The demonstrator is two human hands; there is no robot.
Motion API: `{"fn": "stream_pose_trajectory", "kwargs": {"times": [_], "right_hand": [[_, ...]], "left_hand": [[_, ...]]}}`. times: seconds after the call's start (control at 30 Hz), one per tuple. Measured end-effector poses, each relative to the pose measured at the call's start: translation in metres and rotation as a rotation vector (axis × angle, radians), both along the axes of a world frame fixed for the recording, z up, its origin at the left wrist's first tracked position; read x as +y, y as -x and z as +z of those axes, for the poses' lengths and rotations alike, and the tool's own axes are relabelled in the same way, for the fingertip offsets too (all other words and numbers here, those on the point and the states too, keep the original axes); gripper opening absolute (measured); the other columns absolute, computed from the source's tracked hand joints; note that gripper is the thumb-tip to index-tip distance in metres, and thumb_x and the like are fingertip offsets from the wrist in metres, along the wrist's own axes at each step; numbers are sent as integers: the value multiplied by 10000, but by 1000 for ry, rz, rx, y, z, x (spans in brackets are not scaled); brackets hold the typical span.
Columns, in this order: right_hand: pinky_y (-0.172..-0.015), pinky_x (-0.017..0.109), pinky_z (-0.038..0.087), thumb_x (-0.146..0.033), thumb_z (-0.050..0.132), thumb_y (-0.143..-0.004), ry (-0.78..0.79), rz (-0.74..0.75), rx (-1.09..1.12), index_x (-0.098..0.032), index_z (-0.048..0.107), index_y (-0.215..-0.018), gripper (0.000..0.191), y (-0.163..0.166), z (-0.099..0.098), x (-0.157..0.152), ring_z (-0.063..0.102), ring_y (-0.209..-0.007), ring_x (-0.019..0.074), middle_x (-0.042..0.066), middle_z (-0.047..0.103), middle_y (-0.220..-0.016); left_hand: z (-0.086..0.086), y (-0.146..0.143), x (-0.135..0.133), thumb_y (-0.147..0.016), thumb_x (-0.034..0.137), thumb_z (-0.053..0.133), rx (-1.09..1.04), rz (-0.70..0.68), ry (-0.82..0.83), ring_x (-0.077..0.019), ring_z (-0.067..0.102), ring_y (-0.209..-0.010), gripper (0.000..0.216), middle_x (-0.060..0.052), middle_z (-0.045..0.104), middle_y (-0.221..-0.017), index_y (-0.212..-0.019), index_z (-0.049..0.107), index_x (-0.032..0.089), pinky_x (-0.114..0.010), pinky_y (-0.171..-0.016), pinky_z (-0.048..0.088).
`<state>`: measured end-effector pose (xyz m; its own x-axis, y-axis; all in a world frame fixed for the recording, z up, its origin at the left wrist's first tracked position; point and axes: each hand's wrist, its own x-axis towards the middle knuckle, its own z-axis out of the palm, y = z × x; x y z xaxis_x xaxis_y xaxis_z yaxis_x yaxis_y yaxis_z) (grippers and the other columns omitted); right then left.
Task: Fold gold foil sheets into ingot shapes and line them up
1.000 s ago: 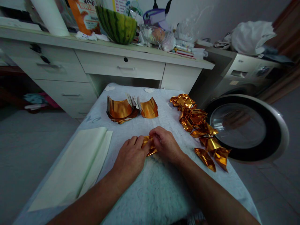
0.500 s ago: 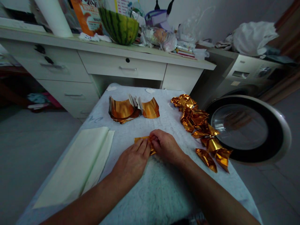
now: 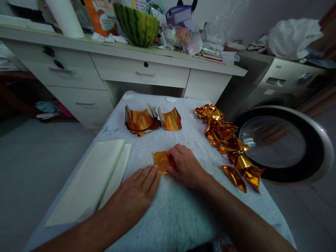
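Observation:
A square of shiny gold foil paper (image 3: 161, 161) lies on the cloth-covered table (image 3: 168, 213) in front of me. My left hand (image 3: 144, 183) is open, its fingers stretched out and the tips at the foil's lower left corner. Curled over the right side of the same sheet, my right hand (image 3: 186, 167) grips its edge and hides that part. Farther back sit two curved stacks of gold foil sheets (image 3: 140, 119). Folded gold foil pieces (image 3: 234, 178) form a heap along the table's right side.
White folded paper (image 3: 89, 182) lies at the table's left. Behind stands a white desk (image 3: 141, 66) bearing a cut watermelon (image 3: 138, 24), bags and small items. To the right, a washing machine's open round door (image 3: 273, 140) reaches close to the table edge.
My left hand has drawn back to the lower left, uncovering more of the gold foil sheet. The right hand stays at its right side. The whole view has shifted slightly.

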<state>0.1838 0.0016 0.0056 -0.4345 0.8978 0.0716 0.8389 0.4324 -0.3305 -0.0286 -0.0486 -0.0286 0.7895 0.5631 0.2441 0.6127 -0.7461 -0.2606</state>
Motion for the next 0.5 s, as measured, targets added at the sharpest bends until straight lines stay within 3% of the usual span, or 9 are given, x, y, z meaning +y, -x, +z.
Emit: {"fn": "stream_pose_trajectory", "kwargs": {"times": [0.1,0.2,0.5], "right_hand": [[-838,417,418,-508,659,-808,-26,-26,-58,-157,585,-1046,431,7,0,-5,499,-936,265,115,571,-1052],[-855,456,412,-570,639,-804,-44,-50,-99,-151,578,-1070,500,12,0,-8,491,-948,286,126,566,-1065],[-892,413,401,-341,700,-813,89,44,20,-175,509,-1193,457,-7,0,0,495,-1020,261,94,559,-1139]], "left_hand": [[4,3,0,-802,-58,325,-53,-67,-78,-261,680,-1082,483,-173,707,-1177,-1140,645,74,-386,-895,557],[7,4,0,-806,-65,337,-88,-76,-124,-230,691,-1044,467,-136,728,-1134,-1123,646,84,-348,-874,560],[5,6,2,-823,-67,343,-63,-77,-48,-244,676,-1077,461,-170,707,-1172,-1136,650,76,-367,-884,543]]}}
